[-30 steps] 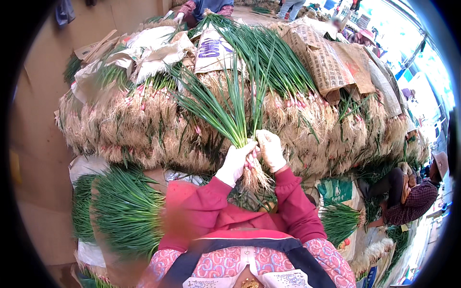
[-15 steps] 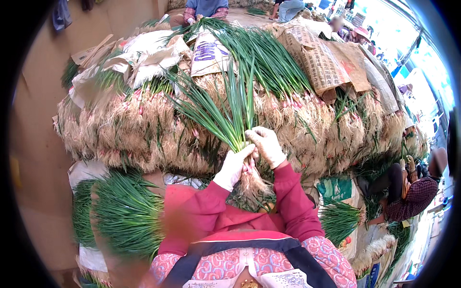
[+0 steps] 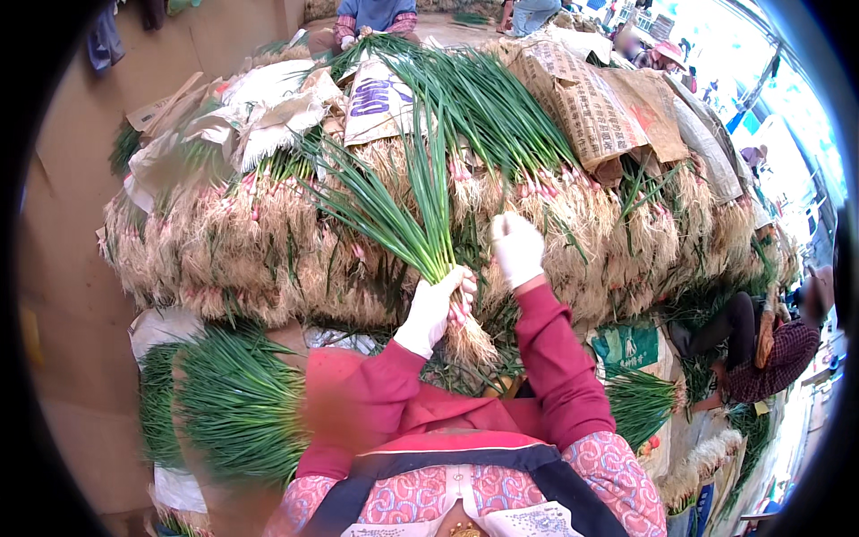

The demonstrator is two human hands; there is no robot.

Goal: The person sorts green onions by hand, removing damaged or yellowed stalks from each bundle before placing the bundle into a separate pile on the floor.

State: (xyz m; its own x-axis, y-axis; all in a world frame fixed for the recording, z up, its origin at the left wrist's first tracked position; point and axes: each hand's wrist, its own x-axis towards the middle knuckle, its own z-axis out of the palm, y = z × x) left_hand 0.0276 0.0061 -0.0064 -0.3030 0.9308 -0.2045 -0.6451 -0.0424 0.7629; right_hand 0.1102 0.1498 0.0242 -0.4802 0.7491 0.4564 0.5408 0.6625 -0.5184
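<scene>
My left hand (image 3: 428, 313), in a white glove, is wrapped round a bunch of green onions (image 3: 420, 228) just above its pinkish bulbs. The green leaves fan out up and to the left, and the pale roots hang below the fist. Apart from the bunch, to its right, is my right hand (image 3: 517, 249), gloved too, in front of the stacked onions' roots. Its fingers are curled together, and whatever they may hold cannot be made out. Behind both hands rises a large heap of green onions (image 3: 501, 112), roots facing me.
Sacking (image 3: 577, 107) and white sacks (image 3: 277, 98) partly cover the heap. Cut bunches (image 3: 237, 398) lie at lower left, and another bunch (image 3: 640, 403) lies at right beside a green-printed sack (image 3: 626, 347). A co-worker (image 3: 774, 349) crouches at far right; another person (image 3: 376, 13) sits behind the heap.
My right hand has left the bunch and moved up and to the right. My left hand keeps its hold, with the bunch shifted slightly left.
</scene>
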